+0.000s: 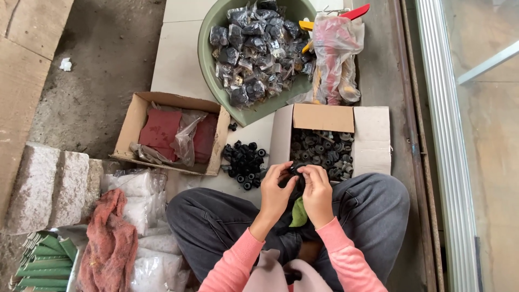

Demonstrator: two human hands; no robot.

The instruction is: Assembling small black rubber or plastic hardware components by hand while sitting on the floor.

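Hands (294, 189) pinch a black part (295, 168) above cluttered pale floor tiles (181, 48).

The person sat cross-legged, both forearms in pink sleeves reaching forward over the lap. The left hand (274, 194) and right hand (317, 193) met at the fingertips, thumbs and forefingers pinched together, each grip closed, wrists slightly bent, knuckles turned upward.

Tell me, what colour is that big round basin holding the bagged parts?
The basin is a muted sage green, seen clearly in the head view.
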